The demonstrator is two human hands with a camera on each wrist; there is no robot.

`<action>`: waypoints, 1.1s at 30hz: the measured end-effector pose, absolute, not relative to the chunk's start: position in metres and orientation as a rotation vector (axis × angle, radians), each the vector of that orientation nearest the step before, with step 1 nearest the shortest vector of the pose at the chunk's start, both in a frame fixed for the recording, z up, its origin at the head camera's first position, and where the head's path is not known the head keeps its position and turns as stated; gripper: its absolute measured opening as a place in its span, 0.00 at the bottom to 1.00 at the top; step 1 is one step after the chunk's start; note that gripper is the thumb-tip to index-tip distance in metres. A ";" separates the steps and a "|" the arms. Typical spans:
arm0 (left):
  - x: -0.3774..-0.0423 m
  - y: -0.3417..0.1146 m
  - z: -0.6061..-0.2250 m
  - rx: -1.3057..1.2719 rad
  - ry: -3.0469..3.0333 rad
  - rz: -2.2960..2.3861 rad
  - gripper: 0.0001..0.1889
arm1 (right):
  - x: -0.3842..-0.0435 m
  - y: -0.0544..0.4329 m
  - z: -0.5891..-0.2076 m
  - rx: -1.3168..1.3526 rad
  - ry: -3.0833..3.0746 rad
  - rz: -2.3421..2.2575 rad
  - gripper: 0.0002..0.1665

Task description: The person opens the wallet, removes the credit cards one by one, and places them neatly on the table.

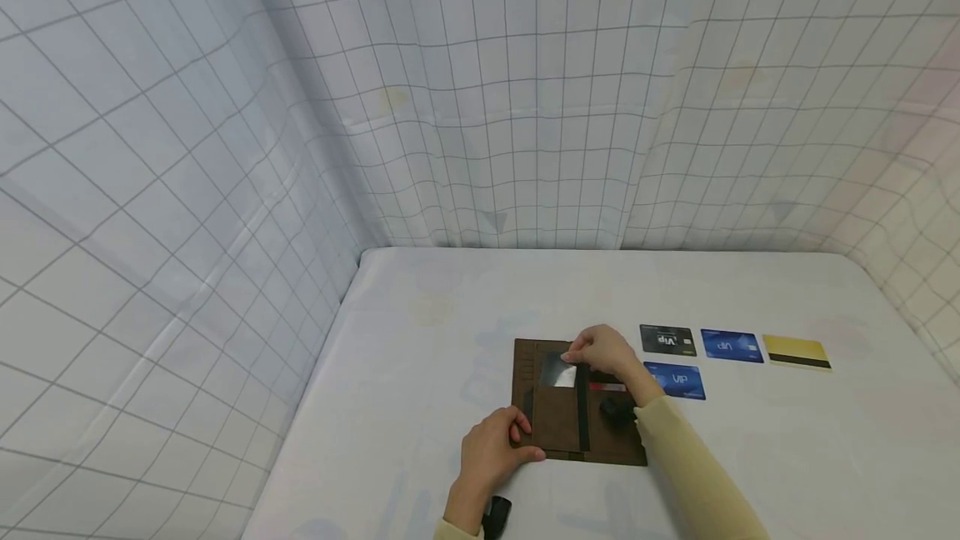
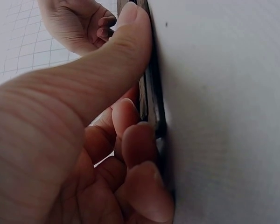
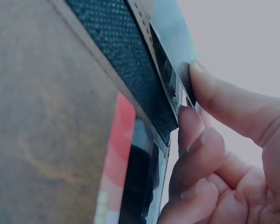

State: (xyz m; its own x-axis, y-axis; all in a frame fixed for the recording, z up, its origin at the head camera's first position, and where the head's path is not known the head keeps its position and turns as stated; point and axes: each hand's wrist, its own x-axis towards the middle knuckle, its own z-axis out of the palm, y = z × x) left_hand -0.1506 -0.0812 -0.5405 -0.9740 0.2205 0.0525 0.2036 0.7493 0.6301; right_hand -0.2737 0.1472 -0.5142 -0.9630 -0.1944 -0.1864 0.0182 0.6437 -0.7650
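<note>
A brown wallet (image 1: pixel 557 427) lies unfolded on the white table, a black elastic band (image 1: pixel 582 415) running down its middle. My right hand (image 1: pixel 606 350) pinches the upper edge of a shiny silvery-grey card (image 1: pixel 557 373), its lower part inside the wallet's left pocket. In the right wrist view, thumb and fingers grip that card (image 3: pixel 175 39) beside the black band (image 3: pixel 119 46). My left hand (image 1: pixel 491 447) holds the wallet's near left corner, thumb along the near edge and fingers curled at the side. A red-edged card (image 1: pixel 607 387) shows in the right pocket.
Right of the wallet lie a black VIP card (image 1: pixel 667 341), a blue VIP card (image 1: pixel 732 346), a yellow card (image 1: pixel 797 350) with a dark stripe, and another blue VIP card (image 1: pixel 682 380) partly behind my right wrist. White grid-patterned curtains (image 1: pixel 510 107) surround the table.
</note>
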 end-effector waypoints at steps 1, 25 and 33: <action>-0.150 -0.081 -0.540 0.354 2.914 1.044 0.19 | -0.274 0.148 -0.515 -0.128 2.623 -1.228 0.12; -0.150 -0.081 -0.538 0.351 2.922 1.024 0.19 | -0.273 0.173 -0.516 -0.036 2.561 -1.307 0.14; -0.150 -0.080 -0.537 0.347 2.924 1.026 0.19 | -0.267 0.181 -0.515 -0.061 2.551 -1.310 0.13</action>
State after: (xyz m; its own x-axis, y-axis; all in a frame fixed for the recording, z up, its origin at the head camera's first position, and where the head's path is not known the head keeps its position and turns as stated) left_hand -0.1499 -0.0804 -0.5372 -0.9749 0.2165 0.0511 0.2009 0.7586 0.6197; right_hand -0.2672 0.1810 -0.5154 -0.9622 -0.1601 -0.2205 0.0860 0.5895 -0.8031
